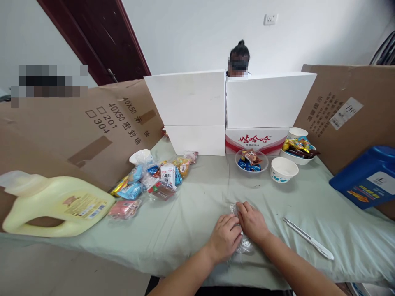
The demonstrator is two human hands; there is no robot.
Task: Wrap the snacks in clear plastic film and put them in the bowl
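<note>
Near the table's front edge, a crumpled clear plastic bag (245,246) lies under both of my hands. My left hand (226,237) is closed over its left side, fingers curled. On the far right side of the plastic, my right hand (251,222) has its fingers bent down and gripping it. The two hands almost touch, and they hide the middle of the bag. To the right of my right hand lies a white tongs-like utensil (308,239). Beyond the hands stands a clear bowl (263,165) with brown and blue snack packets in it.
A white paper bowl (284,169) stands by another heaped with wrapped snacks (298,146). At left are a snack pile (160,181), a pink packet (124,209) and a yellow jug (77,201). A blue jug (367,179) leans at right. Boxes (191,98) wall the back, a person behind.
</note>
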